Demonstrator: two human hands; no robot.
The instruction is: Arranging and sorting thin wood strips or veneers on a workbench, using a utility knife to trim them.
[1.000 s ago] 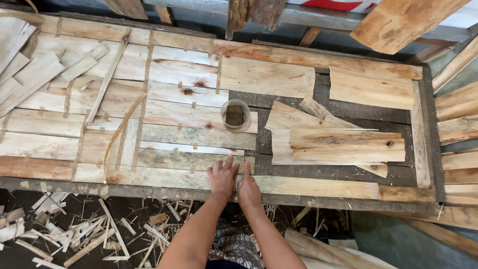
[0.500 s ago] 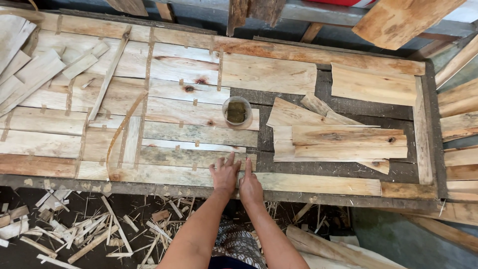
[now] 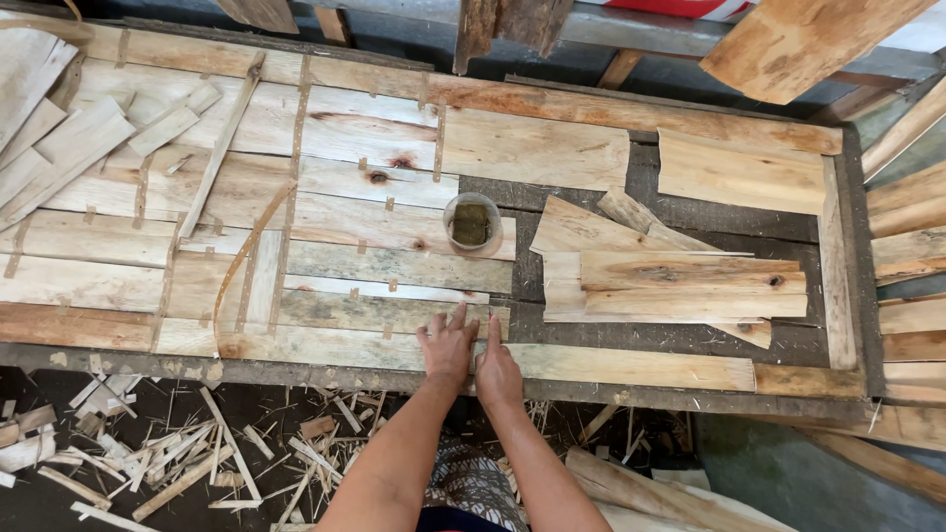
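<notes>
My left hand [image 3: 448,344] lies flat on the near edge of a sheet of thin wood veneer strips [image 3: 325,236] laid side by side on a dark work table [image 3: 680,340]. Its fingers are spread. My right hand [image 3: 496,366] presses down beside it, index finger pointing along a seam where a long near strip [image 3: 631,366] meets the sheet. Small pieces of brown tape [image 3: 389,204] bridge the joints. Neither hand holds anything.
A small round cup of dark glue [image 3: 471,221] stands mid-table. Loose veneer pieces [image 3: 680,281] are stacked to the right, more [image 3: 59,148] at the far left. Wood scraps and splinters [image 3: 158,453] litter the floor. Planks [image 3: 907,236] lean at the right.
Both hands stay pressed on the near edge of the sheet. The view has shifted slightly; the right index finger now stretches further along the seam.
</notes>
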